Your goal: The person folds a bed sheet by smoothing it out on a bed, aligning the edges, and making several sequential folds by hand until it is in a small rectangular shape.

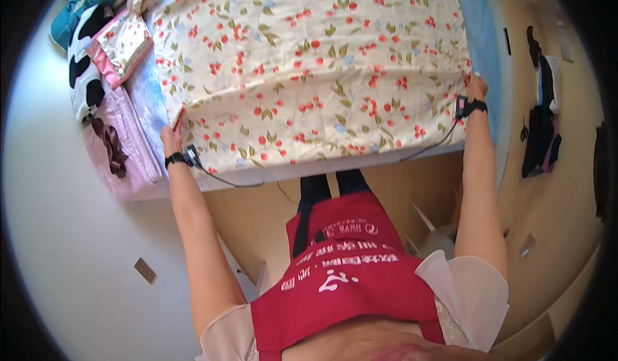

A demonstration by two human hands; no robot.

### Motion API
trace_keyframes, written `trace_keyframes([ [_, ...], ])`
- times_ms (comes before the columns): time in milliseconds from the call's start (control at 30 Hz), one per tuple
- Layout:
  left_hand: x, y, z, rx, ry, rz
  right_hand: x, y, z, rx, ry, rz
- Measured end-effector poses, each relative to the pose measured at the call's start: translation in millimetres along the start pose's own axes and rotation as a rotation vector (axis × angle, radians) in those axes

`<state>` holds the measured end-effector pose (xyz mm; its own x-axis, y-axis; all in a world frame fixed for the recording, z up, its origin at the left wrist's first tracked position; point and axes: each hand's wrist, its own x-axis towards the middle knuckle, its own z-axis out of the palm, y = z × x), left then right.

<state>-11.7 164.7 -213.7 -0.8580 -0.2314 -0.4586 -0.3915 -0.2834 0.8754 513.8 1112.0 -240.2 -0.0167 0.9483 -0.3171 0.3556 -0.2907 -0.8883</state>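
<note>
A cream cotton cloth (309,105) printed with red cherries and green leaves lies spread over the bed (487,71). Its near part is lifted into a long ridge running from hand to hand. At the cloth's left side, my left hand (173,138) pinches one end of that ridge. My right hand (476,85) grips the other end at the right side, farther from me. Each wrist wears a black strap with a small cabled device. Parts of my fingers are hidden by the cloth.
On the bed's left lie a folded cherry-print piece with pink edging (123,47), a black-and-white patterned cushion (84,66), a pink quilt (133,139), a brown strap (110,148) and teal fabric (94,1). Dark garments (540,129) lie off to the right. The bed's front edge meets my legs.
</note>
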Motion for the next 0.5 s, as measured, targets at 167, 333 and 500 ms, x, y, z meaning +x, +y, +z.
trace_keyframes([
  [167, 8, -31, 30, -0.008, 0.051, -0.043, 6, -16, -12, 0.089, -0.012, 0.027],
  [333, -1, 32, -21, 1.750, -0.156, 0.757, -14, 17, 16, 0.006, -0.084, 0.060],
  [500, -72, 5, 49, 1.204, -0.690, 0.428, 33, 32, -10, -0.428, -0.040, -0.189],
])
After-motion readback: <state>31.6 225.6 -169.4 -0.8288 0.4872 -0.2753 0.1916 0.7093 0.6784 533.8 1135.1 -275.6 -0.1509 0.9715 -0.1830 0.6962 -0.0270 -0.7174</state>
